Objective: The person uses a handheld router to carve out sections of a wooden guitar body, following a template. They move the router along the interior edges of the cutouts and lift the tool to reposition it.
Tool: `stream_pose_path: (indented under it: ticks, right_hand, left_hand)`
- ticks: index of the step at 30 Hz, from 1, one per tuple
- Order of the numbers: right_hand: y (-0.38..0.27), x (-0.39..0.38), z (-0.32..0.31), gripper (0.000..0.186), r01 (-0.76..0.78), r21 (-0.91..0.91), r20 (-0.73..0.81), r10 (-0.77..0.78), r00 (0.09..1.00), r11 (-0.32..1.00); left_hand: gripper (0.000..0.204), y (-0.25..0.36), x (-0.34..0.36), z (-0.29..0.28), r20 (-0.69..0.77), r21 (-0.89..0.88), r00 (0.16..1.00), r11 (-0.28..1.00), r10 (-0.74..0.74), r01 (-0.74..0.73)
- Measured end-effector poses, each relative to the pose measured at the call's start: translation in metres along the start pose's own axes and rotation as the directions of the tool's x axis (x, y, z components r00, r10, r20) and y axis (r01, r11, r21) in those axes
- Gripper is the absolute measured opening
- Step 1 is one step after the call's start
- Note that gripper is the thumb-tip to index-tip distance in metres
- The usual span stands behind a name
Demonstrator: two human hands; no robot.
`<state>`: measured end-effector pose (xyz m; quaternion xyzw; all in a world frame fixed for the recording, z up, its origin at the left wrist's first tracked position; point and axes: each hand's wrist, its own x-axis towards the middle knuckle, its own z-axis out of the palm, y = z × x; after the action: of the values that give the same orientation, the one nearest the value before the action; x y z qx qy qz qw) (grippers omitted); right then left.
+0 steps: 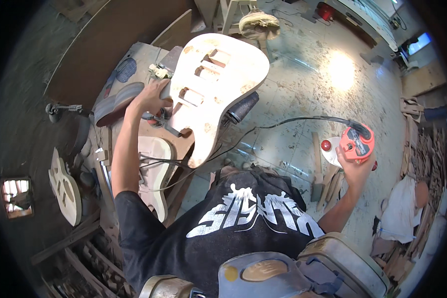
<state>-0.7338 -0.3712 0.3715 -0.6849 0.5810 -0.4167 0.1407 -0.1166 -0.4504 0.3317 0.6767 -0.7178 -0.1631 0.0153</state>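
A pale wooden electric guitar body (228, 74) with cut-out pickup cavities lies face up on the bench at centre, its long horn pointing toward me. My left hand (155, 97) is closed at its left edge, fingers bent around the side near the shorter horn; part of the grip is hidden. Out to the right, away from the body, my right hand (355, 166) is wrapped round an orange router (358, 141). The router has red knobs and a pale round base, and its black cable (298, 119) runs back toward the bench.
A second guitar body (154, 179) lies lower left beside the bench, and a third (65, 193) stands by the wall. A dark cylinder (243, 109) sits under the clamped-looking body. Wood offcuts (429, 174) are piled at right; wood dust covers the tiled floor (303, 74).
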Motion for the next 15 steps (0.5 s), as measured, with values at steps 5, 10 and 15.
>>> stream_pose_path:
  ticks: [5, 10, 15]
  right_hand:
    - [-0.011, -0.022, -0.008, 0.07, -0.072, -0.01, -0.082, 0.071, 0.994, 0.997]
    - [-0.023, -0.045, -0.015, 0.068, -0.227, 0.08, -0.21, 0.239, 0.948, 0.971]
    - [-0.016, -0.05, -0.012, 0.07, -0.235, 0.184, -0.236, 0.275, 0.932, 0.954]
  left_hand:
    - [0.072, -0.017, 0.05, -0.007, -0.062, 0.22, 0.988, 0.967, 0.142, -0.125]
    - [0.073, -0.021, 0.065, -0.005, -0.071, 0.288, 0.984, 0.948, 0.163, -0.136]
    - [0.073, -0.009, 0.056, -0.007, -0.066, 0.27, 0.996, 0.962, 0.066, -0.046]
